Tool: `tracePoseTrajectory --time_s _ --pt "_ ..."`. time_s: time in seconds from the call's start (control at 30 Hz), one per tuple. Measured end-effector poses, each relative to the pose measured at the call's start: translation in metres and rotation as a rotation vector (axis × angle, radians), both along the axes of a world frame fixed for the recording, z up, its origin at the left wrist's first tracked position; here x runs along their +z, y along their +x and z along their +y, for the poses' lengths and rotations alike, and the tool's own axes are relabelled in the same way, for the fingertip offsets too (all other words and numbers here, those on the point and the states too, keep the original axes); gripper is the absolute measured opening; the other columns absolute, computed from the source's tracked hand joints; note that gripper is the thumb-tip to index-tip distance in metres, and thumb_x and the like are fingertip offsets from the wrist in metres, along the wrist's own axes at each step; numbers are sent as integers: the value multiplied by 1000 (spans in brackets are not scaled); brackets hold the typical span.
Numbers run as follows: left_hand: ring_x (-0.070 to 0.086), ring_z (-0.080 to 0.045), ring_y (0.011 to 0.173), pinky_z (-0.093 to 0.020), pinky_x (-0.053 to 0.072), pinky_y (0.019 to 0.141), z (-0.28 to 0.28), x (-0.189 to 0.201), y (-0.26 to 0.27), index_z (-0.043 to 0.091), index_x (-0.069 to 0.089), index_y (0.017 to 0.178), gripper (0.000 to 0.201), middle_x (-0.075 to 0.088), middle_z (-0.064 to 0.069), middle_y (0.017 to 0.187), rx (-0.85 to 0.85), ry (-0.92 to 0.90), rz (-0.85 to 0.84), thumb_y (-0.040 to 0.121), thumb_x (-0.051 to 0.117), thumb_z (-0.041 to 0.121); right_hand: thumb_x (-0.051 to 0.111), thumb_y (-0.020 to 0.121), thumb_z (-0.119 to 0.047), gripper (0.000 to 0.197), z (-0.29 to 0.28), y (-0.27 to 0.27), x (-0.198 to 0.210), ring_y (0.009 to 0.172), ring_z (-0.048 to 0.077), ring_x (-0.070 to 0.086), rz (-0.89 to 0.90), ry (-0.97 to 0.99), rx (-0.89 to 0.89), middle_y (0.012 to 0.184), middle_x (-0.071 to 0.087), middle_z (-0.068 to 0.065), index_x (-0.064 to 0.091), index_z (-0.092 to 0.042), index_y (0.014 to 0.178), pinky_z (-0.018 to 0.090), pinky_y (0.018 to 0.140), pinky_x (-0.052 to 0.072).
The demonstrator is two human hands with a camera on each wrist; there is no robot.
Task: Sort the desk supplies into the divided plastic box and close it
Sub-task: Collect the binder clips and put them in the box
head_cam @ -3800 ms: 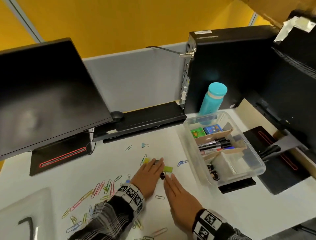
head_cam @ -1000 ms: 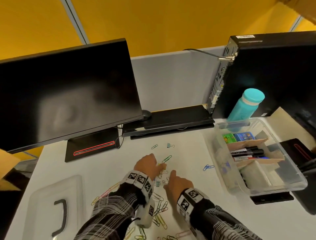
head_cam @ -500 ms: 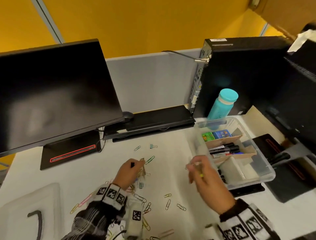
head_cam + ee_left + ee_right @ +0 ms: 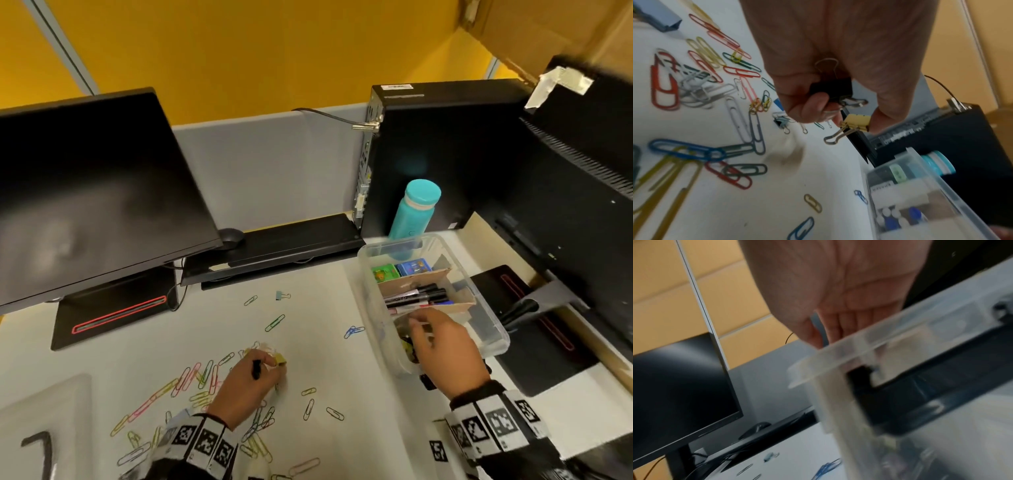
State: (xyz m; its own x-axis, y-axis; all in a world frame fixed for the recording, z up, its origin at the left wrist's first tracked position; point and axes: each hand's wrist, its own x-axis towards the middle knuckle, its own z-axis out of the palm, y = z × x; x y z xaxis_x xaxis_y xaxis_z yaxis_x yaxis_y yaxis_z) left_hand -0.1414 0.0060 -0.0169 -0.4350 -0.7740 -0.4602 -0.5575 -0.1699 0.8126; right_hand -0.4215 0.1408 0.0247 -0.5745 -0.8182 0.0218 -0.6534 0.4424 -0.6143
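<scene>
Yellow wall and a grey partition back the white table (image 4: 191,339), seen from my head camera. My left hand (image 4: 245,390) sits low among the scattered paper clips (image 4: 191,377), curled so that most of what it holds is hidden; only a gold corner shows. My right hand (image 4: 445,349) hangs over the near end of the divided plastic box (image 4: 493,346), covering that compartment, fingers loosely spread, nothing seen in them. Markers (image 4: 416,297) lie in a middle compartment, small coloured packets (image 4: 400,270) at the far end. The box lid (image 4: 44,428) is cut off at the lower left corner. A monitor (image 4: 92,192), a keyboard (image 4: 284,243), a teal bottle (image 4: 414,212) and a computer tower (image 4: 442,154) crowd the far edge; open table lies between clips and box.

From the left wrist, my fingers (image 4: 809,104) clamp a black binder clip (image 4: 831,88) and a gold binder clip (image 4: 856,121) above the table. Loose clips spread to the left; the box edge (image 4: 931,175) is blurred at lower right.

From the right wrist, my open palm (image 4: 838,288) hovers above the box rim (image 4: 859,344), which blurs and hides my fingertips; the contents are unreadable.
</scene>
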Motion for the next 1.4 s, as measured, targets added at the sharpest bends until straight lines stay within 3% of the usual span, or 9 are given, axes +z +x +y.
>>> tracePoseTrajectory --time_s 0.1,0.23,0.37,0.5,0.77,0.93,1.07,1.2,1.4 --pt "43 -3 57 -17 38 56 11 13 -9 23 55 91 18 49 2 70 -131 -158 -70 84 67 33 38 88 -31 32 20 -14 3 102 19 53 172 -148 -82 106 61 0 59 -18 108 29 85 41" --pt "49 6 60 -10 38 55 27 61 -51 27 50 97 23 50 12 71 -376 -338 -45 83 66 35 42 91 -26 51 40 -34 -21 140 28 26 278 19 -246 149 35 10 38 -10 140 44 112 22" --pt "56 -7 78 -24 47 67 39 98 -125 28 45 108 32 56 11 96 -660 -622 -111 82 59 42 21 88 -38 65 42 -36 -37 143 27 20 260 20 -264 154 26 11 30 -8 144 41 116 16" --pt "61 -33 95 -39 47 73 51 101 -199 9 46 115 35 57 -12 113 -889 -835 -330 84 60 19 20 87 -37 65 41 -35 -38 142 27 20 271 5 -266 154 26 11 32 -6 143 42 116 16" --pt "58 -32 109 -39 48 89 64 82 -242 6 52 122 35 54 -15 123 -908 -804 -537 87 59 11 24 88 -34 61 43 -37 -39 142 28 21 262 -35 -237 153 28 11 37 -6 141 44 116 18" --pt "59 -31 102 -41 49 81 63 77 -220 11 54 119 30 56 -11 119 -799 -758 -342 90 55 18 23 88 -35 59 43 -36 -40 142 27 20 253 -47 -233 152 30 10 38 -9 139 42 114 16" --pt "48 -13 109 -35 49 84 50 70 -158 26 50 125 31 51 7 122 -628 -810 -129 94 46 31 27 88 -36 57 43 -30 -36 144 27 14 238 -61 -246 152 29 8 38 -10 138 48 116 9" --pt "51 -5 106 -23 46 87 21 28 -63 29 53 120 26 52 13 120 -438 -669 -290 96 44 28 36 86 -32 48 39 0 -18 145 29 10 285 -222 -67 149 33 13 47 -11 128 43 118 -2" --pt "55 -9 95 -23 48 80 -3 -22 31 29 57 110 25 54 11 110 -361 -573 -450 87 55 19 44 87 -21 35 20 66 -24 141 32 25 280 -355 418 145 39 5 53 -16 120 43 115 20"
